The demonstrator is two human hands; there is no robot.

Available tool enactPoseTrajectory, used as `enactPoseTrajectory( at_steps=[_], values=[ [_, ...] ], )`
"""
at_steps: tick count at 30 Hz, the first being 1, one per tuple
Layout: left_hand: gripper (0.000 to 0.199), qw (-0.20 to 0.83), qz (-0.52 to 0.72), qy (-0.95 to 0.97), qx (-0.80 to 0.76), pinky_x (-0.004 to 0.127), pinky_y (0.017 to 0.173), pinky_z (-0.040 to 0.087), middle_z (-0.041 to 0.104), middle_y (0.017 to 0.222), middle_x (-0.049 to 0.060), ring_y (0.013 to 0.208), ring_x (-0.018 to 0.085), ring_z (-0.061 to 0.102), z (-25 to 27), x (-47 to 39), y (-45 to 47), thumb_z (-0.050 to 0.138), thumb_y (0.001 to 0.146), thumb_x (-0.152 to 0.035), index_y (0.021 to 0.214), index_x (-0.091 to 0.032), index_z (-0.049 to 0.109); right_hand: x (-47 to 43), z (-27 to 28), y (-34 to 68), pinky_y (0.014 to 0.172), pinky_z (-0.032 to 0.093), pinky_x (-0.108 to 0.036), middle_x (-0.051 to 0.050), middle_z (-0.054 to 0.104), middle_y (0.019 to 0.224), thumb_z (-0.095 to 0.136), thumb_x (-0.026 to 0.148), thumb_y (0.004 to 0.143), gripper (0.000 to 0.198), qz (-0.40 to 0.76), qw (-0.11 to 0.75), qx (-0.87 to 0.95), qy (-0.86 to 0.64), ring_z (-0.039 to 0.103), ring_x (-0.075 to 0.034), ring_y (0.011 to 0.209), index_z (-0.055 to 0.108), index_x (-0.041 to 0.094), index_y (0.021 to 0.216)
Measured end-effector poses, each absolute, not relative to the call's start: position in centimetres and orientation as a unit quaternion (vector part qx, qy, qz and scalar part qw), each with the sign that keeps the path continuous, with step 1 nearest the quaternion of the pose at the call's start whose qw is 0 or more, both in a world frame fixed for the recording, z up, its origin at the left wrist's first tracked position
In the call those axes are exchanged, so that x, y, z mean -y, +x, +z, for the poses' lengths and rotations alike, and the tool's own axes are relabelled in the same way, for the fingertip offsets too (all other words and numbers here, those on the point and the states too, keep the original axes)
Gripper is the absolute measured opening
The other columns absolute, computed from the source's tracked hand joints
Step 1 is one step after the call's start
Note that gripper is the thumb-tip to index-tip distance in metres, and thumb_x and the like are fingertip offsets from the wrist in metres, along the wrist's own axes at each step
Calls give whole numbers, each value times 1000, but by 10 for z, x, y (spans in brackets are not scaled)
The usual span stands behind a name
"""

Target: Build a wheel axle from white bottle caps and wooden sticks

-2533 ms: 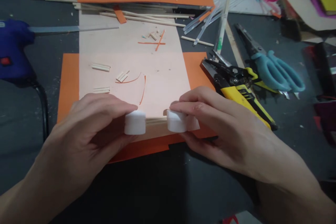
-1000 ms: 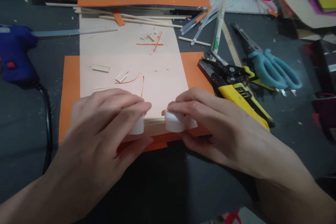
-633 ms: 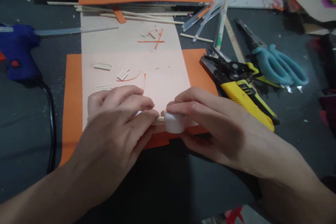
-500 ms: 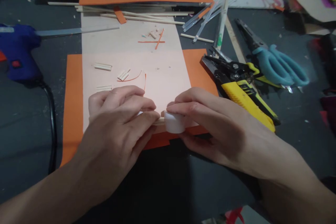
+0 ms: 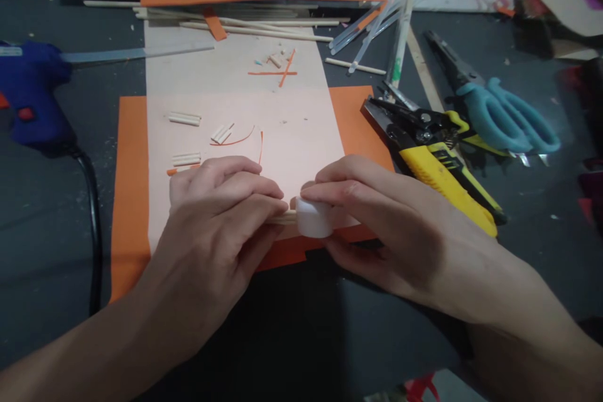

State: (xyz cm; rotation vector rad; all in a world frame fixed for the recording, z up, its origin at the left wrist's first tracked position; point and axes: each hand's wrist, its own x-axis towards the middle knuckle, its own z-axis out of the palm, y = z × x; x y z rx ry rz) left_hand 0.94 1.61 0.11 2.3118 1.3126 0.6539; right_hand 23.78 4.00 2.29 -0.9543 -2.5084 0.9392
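My left hand (image 5: 226,220) pinches thin wooden sticks (image 5: 283,217) near the front edge of the pale sheet of paper (image 5: 301,138). The sticks' right ends meet a short white cylinder (image 5: 313,218), a cap or a roll; I cannot tell which. My right hand (image 5: 372,220) grips that cylinder, fingers on top and thumb below. The sticks' left part is hidden under my left hand. Beyond my left hand lie short cut stick bundles (image 5: 186,159), an orange strip (image 5: 175,171) and more cut pieces (image 5: 222,133).
A blue glue gun (image 5: 38,97) with a black cord is at the left. Yellow-black wire strippers (image 5: 436,166) and blue-handled scissors (image 5: 511,116) lie at the right. Long wooden sticks (image 5: 277,33) and clear glue sticks (image 5: 370,44) lie behind. Orange paper (image 5: 128,201) sits beneath the pale sheet.
My left hand has shifted slightly right, uncovering an orange strip beside the cut sticks. My right hand stays on the white cylinder. The view has moved a little.
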Motion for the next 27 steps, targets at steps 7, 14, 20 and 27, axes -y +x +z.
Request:
enactPoseTrajectory(
  at_steps=[7, 14, 20, 27],
  values=[
    [5, 211, 242, 823, -469, 52, 96, 44, 75, 102, 2, 112, 27, 58, 1, -16, 10, 61, 95, -21, 91, -22, 64, -40, 22, 237, 75, 44, -25, -6, 55, 111, 58, 9, 90, 26, 318, 149, 875, -334, 53, -14, 86, 60, 10, 116],
    [5, 204, 243, 820, -477, 51, 95, 42, 76, 100, 3, 110, 28, 59, 0, -17, 10, 62, 95, -20, 92, -22, 66, -40, 22, 237, 75, 45, -26, -6, 56, 111, 58, 8, 89, 27, 317, 141, 871, -347, 56, -15, 85, 60, 13, 116],
    [4, 221, 246, 814, -477, 52, 95, 43, 75, 99, 2, 110, 27, 57, 0, -17, 9, 62, 94, -20, 93, -22, 66, -39, 23, 238, 74, 47, -26, -6, 57, 111, 59, 10, 89, 25, 310, 139, 871, -355, 57, -15, 85, 60, 15, 113],
    [7, 220, 243, 812, -484, 49, 96, 43, 74, 101, 0, 112, 25, 56, 0, -16, 8, 63, 93, -16, 95, -22, 65, -39, 22, 237, 75, 46, -24, -5, 57, 111, 58, 10, 90, 23, 307, 139, 872, -353, 56, -13, 85, 60, 14, 113]
  ],
)
